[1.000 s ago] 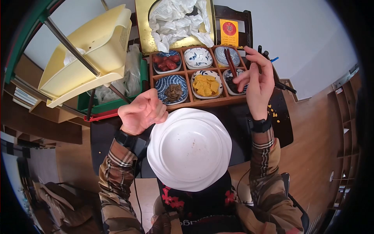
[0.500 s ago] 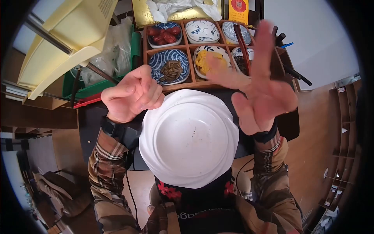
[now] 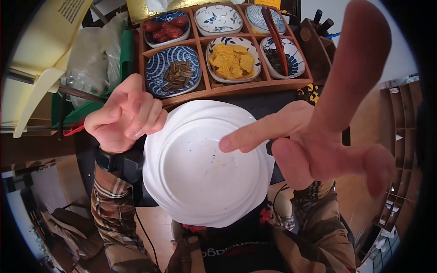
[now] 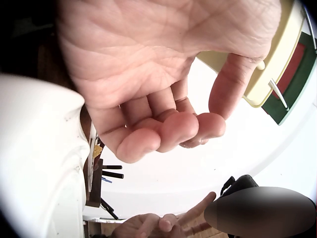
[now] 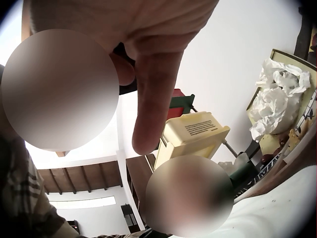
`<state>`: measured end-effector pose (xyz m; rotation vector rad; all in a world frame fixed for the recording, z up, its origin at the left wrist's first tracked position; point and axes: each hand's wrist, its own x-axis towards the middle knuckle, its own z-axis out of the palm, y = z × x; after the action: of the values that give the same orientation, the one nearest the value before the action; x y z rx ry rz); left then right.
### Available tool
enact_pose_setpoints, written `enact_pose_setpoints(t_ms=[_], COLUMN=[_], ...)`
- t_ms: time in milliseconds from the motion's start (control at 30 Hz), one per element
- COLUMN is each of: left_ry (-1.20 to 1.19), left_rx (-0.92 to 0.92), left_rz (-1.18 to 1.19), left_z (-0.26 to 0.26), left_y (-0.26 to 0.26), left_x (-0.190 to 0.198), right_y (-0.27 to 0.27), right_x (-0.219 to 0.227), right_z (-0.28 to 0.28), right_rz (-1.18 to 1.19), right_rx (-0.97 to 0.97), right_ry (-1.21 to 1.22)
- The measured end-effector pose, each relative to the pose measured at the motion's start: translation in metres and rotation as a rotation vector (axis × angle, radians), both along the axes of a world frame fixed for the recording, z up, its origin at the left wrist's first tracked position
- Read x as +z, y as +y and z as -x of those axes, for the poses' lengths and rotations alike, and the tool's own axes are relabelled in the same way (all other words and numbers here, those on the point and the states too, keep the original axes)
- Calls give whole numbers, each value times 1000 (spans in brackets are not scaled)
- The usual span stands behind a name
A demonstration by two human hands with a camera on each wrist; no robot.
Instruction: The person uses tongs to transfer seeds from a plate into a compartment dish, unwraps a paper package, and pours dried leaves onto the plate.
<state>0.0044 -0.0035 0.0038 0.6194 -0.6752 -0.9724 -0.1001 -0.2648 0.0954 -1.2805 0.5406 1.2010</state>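
A wide white bowl [image 3: 195, 186] with a wavy rim stands in front of the torso, a few small dark crumbs on its inside. My left hand [image 3: 127, 116] is beside its left rim, palm up with loosely curled fingers and nothing in them; the left wrist view shows the same empty palm [image 4: 148, 74]. Raised close to the head camera, my right hand [image 3: 318, 145] has its fingers spread and holds nothing. Its forefinger and thumb are stretched out, one overlapping the bowl in the head view. A pair of dark red chopsticks [image 3: 276, 38] leans across a patterned dish [image 3: 296, 59] of dark bits.
Behind the bowl, a wooden divided tray [image 3: 282, 83] holds dishes with red dates [image 3: 166, 29], brown seeds [image 3: 178, 75] and yellow chunks [image 3: 230, 59]. A cream bin [image 3: 43, 59] and green crate [image 3: 127, 57] stand left. Right is a wooden pen holder [image 3: 314, 43].
My right hand has left the chopsticks, come back toward me and up, and spread its fingers. The left hand stays curled near the bowl. The head view has shifted nearer the tray.
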Motion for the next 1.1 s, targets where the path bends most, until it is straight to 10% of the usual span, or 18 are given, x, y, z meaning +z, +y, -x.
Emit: enact_pose_setpoints(t_ms=[467,700,1000,1033,1100], left_ry=[-29,-11,-38,-26,-5], left_rx=[20,14,8,11,28], left_rz=[-11,16,42,34,19], left_z=[1,0,-1,0,1], left_y=[2,1,2,2,2], left_x=[-1,-2,-5,-5,-3], right_y=[-1,-1,41,12,-3], right_x=[-11,-49,-40,-46,-55], right_z=[15,25,32,22,20], right_rz=[910,430,-248,-257,-69], right_rx=[211,182,2229,1117,870], right_ry=[2470,3881,3555,3957,4008])
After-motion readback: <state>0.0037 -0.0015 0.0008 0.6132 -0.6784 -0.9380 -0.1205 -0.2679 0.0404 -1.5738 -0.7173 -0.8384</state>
